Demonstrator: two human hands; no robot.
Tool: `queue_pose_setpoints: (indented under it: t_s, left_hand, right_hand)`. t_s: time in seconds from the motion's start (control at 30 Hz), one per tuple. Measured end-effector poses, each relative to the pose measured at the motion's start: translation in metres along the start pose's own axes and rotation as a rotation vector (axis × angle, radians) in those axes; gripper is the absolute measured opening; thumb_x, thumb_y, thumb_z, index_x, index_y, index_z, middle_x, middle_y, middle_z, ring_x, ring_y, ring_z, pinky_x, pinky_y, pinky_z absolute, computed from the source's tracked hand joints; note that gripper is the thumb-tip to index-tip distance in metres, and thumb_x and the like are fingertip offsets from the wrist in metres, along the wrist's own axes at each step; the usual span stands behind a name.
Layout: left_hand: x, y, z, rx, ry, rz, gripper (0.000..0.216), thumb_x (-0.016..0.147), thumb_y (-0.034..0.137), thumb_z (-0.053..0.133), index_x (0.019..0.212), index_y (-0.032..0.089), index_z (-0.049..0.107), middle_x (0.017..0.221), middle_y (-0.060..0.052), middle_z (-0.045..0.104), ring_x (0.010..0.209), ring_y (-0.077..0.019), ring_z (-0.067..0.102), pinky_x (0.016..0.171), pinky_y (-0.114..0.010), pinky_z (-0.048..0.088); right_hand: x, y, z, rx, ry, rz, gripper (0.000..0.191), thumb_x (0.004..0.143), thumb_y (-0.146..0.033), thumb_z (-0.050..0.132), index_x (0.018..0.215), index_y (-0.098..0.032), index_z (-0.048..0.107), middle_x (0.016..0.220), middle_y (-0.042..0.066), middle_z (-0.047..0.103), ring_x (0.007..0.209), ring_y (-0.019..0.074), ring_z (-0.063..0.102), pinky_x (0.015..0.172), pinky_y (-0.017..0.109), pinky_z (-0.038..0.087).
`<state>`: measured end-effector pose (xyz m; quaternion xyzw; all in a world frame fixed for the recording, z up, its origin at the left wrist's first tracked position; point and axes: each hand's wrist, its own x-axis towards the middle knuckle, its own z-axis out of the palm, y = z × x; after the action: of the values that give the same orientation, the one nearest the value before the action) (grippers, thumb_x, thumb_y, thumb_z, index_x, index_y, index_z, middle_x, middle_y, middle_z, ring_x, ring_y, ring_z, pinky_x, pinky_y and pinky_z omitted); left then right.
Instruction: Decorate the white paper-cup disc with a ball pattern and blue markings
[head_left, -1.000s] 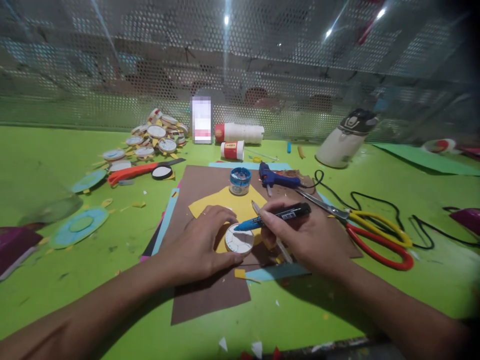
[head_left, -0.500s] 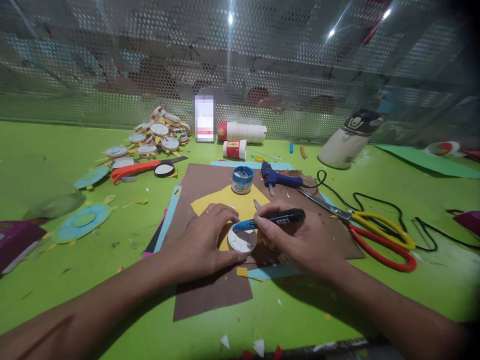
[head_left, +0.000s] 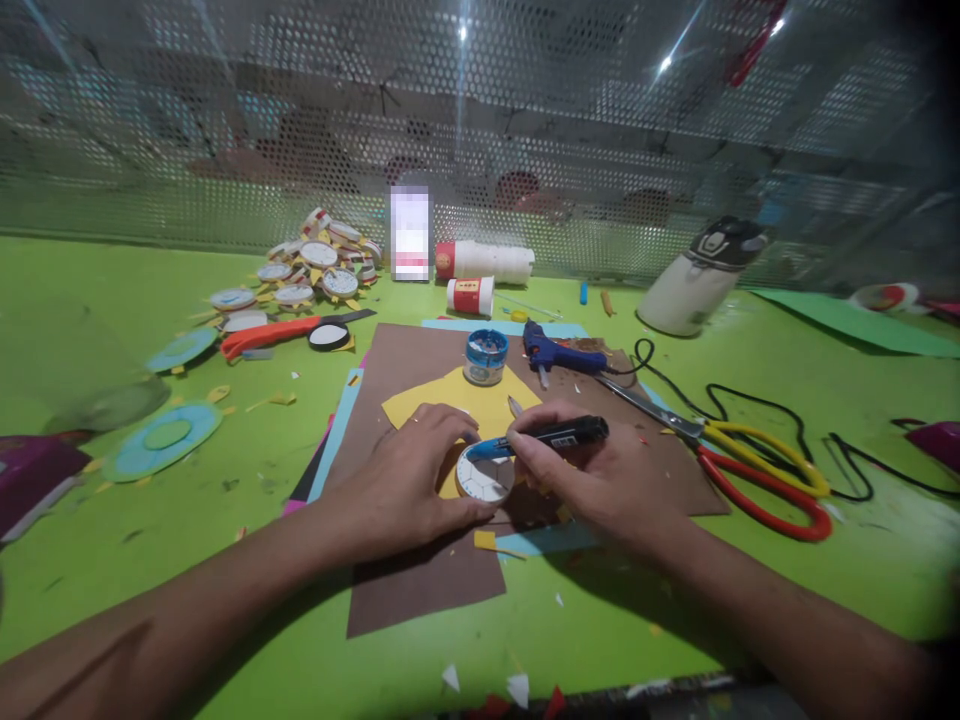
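My left hand (head_left: 412, 485) curls its fingers and thumb around the rim of a small white paper disc (head_left: 487, 483), holding it down over brown and yellow paper. Thin lines like a football pattern run across the disc's face. In my right hand (head_left: 581, 465) is a blue-and-black marker pen (head_left: 574, 433), its blue end at the disc's upper left edge. The very tip is too small to make out. A pencil-like point (head_left: 514, 405) shows just beyond the right fingers; its other end is hidden. Yellow paper (head_left: 427, 398) lies under and behind the disc.
Behind the hands stands an open blue-rimmed jar (head_left: 486, 360). A blue glue gun (head_left: 562, 352) and large scissors (head_left: 757, 470) lie to the right, with a black cord. Decorated discs (head_left: 319, 255) are piled back left near an orange-handled cutter (head_left: 270, 338). Paper cups (head_left: 480, 262) lie at the back.
The marker's blue end has shifted very slightly along the disc's upper left edge. Both hands keep the same hold, and the view has tilted a little.
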<state>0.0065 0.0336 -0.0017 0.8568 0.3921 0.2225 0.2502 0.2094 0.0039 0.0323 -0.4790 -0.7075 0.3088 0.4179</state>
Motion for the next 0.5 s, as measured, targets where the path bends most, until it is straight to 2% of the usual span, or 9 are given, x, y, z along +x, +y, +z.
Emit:
queue_pose_setpoints:
  t_s: [0.23,0.37,0.5]
  left_hand:
    - [0.000,0.000,0.001,0.011,0.004,0.003,0.041,0.076,0.039,0.075,0.109,0.023,0.056,0.117,-0.008,0.060,0.109,-0.0304,0.054,0.091,-0.048,0.047]
    - [0.000,0.000,0.001,0.010,0.003,-0.010,0.044,0.076,0.039,0.076,0.111,0.024,0.056,0.116,-0.008,0.060,0.107,-0.0301,0.054,0.091,-0.049,0.047]
    - [0.000,-0.001,0.002,0.012,0.014,-0.004,0.045,0.076,0.040,0.076,0.113,0.024,0.055,0.116,-0.008,0.060,0.108,-0.0301,0.055,0.092,-0.048,0.047]
  right_hand:
    - [0.000,-0.003,0.001,-0.016,0.043,0.072,0.010,0.084,-0.028,0.065,0.081,-0.018,0.065,0.071,0.001,0.070,0.064,0.0149,0.067,0.059,0.024,0.054]
    - [0.000,0.004,0.004,-0.016,0.086,0.086,0.015,0.083,-0.033,0.067,0.079,-0.019,0.066,0.062,0.000,0.067,0.054,0.0140,0.062,0.051,0.024,0.050]
    - [0.000,0.012,0.007,0.062,0.117,0.077,0.022,0.083,-0.039,0.069,0.081,-0.018,0.066,0.059,-0.001,0.065,0.052,0.0134,0.060,0.049,0.024,0.048]
